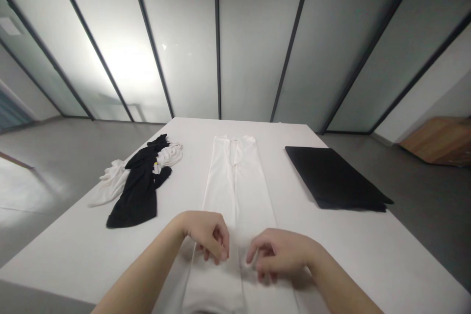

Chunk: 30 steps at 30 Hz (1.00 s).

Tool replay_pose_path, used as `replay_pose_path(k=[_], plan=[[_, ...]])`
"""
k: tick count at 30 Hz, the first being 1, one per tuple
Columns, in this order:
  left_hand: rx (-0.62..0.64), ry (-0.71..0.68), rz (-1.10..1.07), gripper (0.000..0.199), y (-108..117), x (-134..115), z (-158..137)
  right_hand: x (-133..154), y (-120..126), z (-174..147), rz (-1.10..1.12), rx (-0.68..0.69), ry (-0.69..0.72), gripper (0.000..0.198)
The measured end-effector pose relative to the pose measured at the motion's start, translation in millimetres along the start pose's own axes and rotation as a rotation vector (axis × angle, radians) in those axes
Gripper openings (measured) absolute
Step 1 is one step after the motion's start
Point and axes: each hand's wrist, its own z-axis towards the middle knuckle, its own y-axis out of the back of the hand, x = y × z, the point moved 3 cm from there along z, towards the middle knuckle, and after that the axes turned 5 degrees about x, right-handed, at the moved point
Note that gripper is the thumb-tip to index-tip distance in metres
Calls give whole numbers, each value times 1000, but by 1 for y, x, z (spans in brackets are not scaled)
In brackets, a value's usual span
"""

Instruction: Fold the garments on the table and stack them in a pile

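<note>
Your white trousers [253,191] lie flat, lengthwise on white tabletop [279,135], waist at far end, legs running toward you. Your left hand [211,236] over left leg, fingers curled in; can't tell if fabric is pinched. Your right hand [280,251] over other leg, fingers loosely bent, motion-blurred; can't tell grip there either. To your left: crumpled black garment [138,198] heaped with white cloth [169,154]. To your right: flat black folded stack [334,179].
</note>
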Motion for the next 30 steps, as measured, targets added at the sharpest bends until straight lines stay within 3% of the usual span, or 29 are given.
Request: replay_pose_path(k=[2,5,6,8,11,16,22,27,30], plan=[[-230,-103,27,28,9,-5,1,-1,6,4,-12,-162,40,31],[-738,-154,319,25,29,-5,1,-7,26,12,-277,-606,103,27],[-851,-133,443,22,33,-3,2,-11,31,14,-354,-696,109,26],[-947,-74,654,19,37,4,5,-20,38,19,-449,-770,105,27],[-917,-16,813,19,37,13,13,-28,39,22,-519,-748,69,31],[-846,-14,883,22,30,14,15,-19,31,21,-626,-668,-9,31],[-739,-50,893,17,22,4,11,-9,25,16,-635,-609,-28,15],[-598,-34,769,13,15,1,16,-8,13,12,-601,-455,-64,10],[-736,-62,766,21,21,2,18,-9,15,15,-579,-530,-10,18]])
